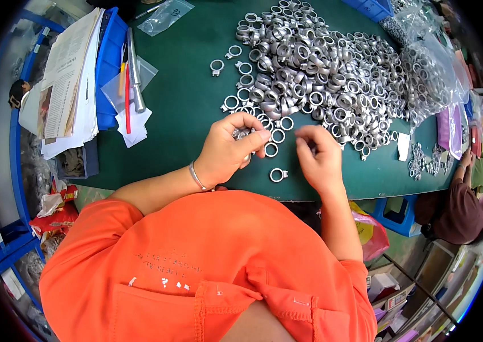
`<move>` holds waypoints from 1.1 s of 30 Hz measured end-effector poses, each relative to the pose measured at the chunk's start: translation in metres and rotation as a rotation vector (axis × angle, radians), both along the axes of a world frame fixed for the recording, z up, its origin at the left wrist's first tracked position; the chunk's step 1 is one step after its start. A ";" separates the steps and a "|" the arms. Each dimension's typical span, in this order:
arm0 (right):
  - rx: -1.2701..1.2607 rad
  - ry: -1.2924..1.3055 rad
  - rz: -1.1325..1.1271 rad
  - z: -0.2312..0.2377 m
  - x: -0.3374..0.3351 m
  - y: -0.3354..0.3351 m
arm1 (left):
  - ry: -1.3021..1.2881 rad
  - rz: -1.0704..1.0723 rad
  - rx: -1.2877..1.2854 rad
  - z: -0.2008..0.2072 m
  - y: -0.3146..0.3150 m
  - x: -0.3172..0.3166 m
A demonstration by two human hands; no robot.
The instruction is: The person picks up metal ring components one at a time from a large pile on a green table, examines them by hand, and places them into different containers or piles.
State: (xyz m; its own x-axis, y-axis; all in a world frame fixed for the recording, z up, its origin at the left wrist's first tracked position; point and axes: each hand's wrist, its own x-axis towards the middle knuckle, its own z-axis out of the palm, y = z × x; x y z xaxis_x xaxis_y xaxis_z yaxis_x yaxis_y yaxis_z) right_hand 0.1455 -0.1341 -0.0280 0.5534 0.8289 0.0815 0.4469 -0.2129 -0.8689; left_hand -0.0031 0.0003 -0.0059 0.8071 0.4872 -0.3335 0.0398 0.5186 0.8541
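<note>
My left hand (pixel 226 145) is closed around several small metal rings (pixel 241 134), partly hidden by its fingers. To its right, my right hand (pixel 321 162) is held over the table edge with its fingers curled together. Whatever it holds, if anything, I cannot make out. A large heap of grey metal rings (pixel 304 68), many with a small lug on one side, spreads beyond both hands. Between the hands a few rings lie loose in a rough line. One single ring (pixel 278 180) lies nearest to me on the green tabletop (pixel 179 74).
At left stands a blue bin (pixel 109 68) with papers (pixel 70 74), beside a metal rod (pixel 135 71) and a red pen (pixel 127 102). Clear plastic bags (pixel 432 74) of rings and a purple basket (pixel 449 131) are at right. Another person (pixel 452 216) sits at far right.
</note>
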 end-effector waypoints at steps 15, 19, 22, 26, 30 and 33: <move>0.017 0.886 0.122 0.021 -0.008 -0.010 | 0.182 -0.171 0.017 0.008 -0.001 0.005; 0.086 0.668 0.126 0.023 -0.018 -0.011 | 0.170 -0.251 -0.014 0.011 -0.002 0.007; 0.072 0.453 0.167 0.025 -0.020 -0.011 | 0.156 -0.249 -0.034 0.009 -0.002 0.006; 0.067 0.555 0.141 0.025 -0.021 -0.011 | 0.117 -0.239 -0.111 0.008 -0.003 0.005; 0.067 0.793 0.154 0.025 -0.019 -0.015 | 0.087 -0.237 -0.202 0.004 -0.003 0.005; 0.073 0.692 0.138 0.027 -0.023 -0.013 | 0.096 -0.234 -0.246 0.005 -0.003 0.006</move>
State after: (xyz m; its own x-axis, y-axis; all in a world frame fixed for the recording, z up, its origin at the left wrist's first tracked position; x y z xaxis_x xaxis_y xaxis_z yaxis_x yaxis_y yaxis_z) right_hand 0.1230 -0.1472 -0.0011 0.3883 0.9012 -0.1923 -0.1938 -0.1242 -0.9731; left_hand 0.0030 -0.0029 -0.0012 0.8466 0.1880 -0.4979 0.2562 0.6760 0.6909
